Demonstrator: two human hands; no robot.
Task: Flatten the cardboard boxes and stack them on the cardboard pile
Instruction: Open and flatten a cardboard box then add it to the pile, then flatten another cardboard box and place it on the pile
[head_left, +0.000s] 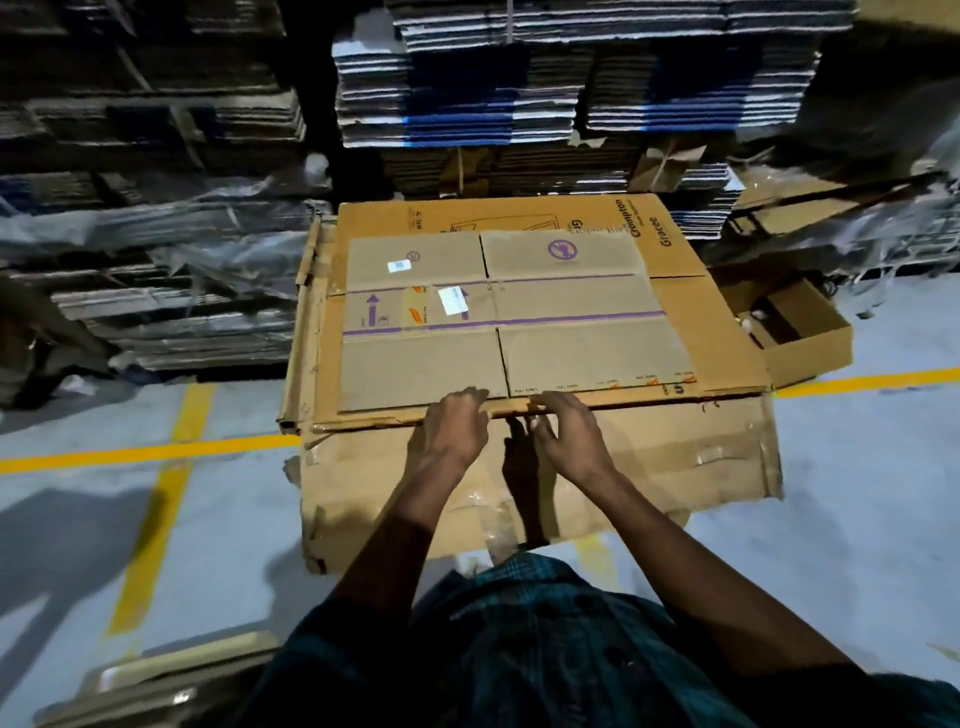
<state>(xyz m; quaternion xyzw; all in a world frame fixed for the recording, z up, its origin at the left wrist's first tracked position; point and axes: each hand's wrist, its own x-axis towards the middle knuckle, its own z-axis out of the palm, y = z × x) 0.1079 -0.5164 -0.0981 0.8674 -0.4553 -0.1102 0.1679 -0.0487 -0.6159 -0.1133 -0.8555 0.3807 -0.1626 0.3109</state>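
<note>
Presently both hands, left hand (451, 434) and right hand (569, 434), fingers curling over the flattened box (498, 322) near edge, are squaring it onto the cardboard pile (727, 332)

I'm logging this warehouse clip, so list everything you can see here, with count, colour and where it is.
flattened box with purple stripes: one, grey-brown, top of the pile at centre.
larger flattened box: one, tan with dark print, directly under it.
cardboard pile: one, tan with tape scraps, on the floor at centre.
open box: one, brown, on the floor right of the pile.
stacks of flat cardboard: many, brown, white and blue, along the back and left.
floor lines: several, yellow, on the grey floor.
left hand: one, fingers on the near edge of the top sheets.
right hand: one, fingers curled at the same edge.
</note>
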